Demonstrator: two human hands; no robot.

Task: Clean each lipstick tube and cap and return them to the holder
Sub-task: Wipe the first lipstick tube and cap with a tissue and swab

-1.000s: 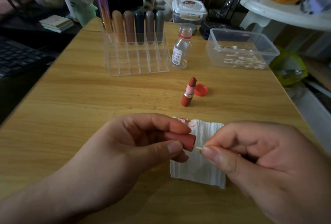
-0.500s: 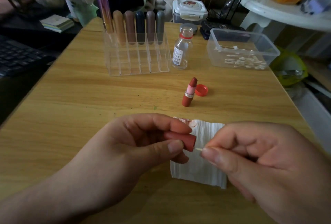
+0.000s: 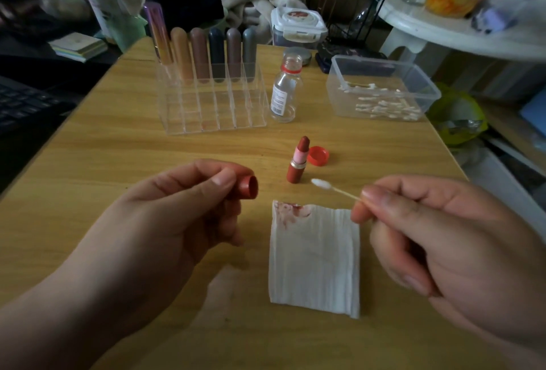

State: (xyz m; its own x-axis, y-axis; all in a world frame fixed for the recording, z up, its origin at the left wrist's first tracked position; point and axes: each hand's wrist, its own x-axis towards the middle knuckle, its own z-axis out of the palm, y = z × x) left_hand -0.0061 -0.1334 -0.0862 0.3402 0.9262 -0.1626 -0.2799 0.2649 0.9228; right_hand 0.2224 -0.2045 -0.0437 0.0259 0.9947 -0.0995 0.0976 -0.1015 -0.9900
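Status?
Me: cap (image 3: 248, 187) pinched in my left grip (image 3: 165, 222), swab (image 3: 320, 184) in right grip (image 3: 443, 236), apart. Tube (image 3: 298, 162) uncapped, upright on desk (image 3: 88, 177). Six others in holder (image 3: 212, 115); I judge recap & return left.

We saw a red-brown cap (image 3: 248, 188), and a lipstick tube (image 3: 297, 162) w/ red-brown base, pink mid band, dark red tip. The small lid (image 3: 318, 155) was orange-red. Swab (image 3: 320, 184): white tip, pale tan stick. Tissue (image 3: 314, 257) was white w/ red smears at one corner. Worktop (image 3: 88, 162) showed yellow-tan wood grain. Holder (image 3: 212, 109) was clear; stored lipsticks (image 3: 199, 56) ran purple-gold, tan, brown, dark grey, mauve, grey.
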